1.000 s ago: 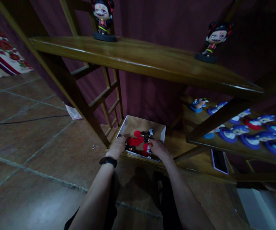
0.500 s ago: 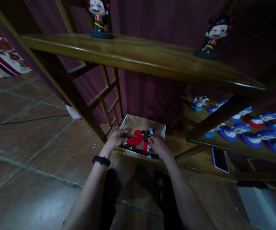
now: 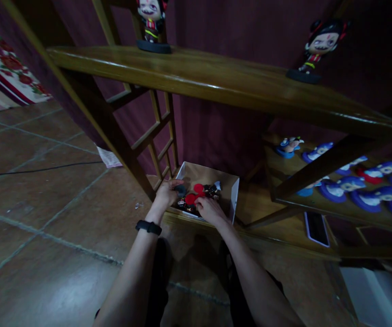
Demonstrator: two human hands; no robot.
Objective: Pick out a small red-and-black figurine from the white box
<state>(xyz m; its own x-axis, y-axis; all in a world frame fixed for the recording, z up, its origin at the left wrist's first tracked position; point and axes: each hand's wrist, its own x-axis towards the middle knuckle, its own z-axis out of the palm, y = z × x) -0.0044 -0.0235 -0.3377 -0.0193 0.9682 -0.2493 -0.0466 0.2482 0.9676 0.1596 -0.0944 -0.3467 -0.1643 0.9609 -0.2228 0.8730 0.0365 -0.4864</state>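
On the lowest shelf lies a shallow cardboard box [image 3: 230, 200], white on its outer sides, holding several small figurines [image 3: 212, 190] with red and dark round bases. My left hand [image 3: 166, 194], a black band on its wrist, is at the box's left wall. Its fingers are apart and stretched inward, beside a dark grey round base [image 3: 180, 190]. Inside the front of the box, my right hand [image 3: 210, 210] has its fingertips closed at a red-based figurine [image 3: 191, 199]. The fingers partly hide what they grip.
Overhead runs a thick wooden shelf [image 3: 216, 84] with two black-haired figurines [image 3: 152, 22] on it. To the right, several blue-based figurines [image 3: 344, 185] stand on another shelf. A phone [image 3: 316, 228] lies below them. A slanting wooden post [image 3: 114, 131] is on the left.
My right hand has moved left within the box, from its right side toward the red bases. My left hand remains at the left wall, where a dark round base now shows more fully. The view has shifted slightly.
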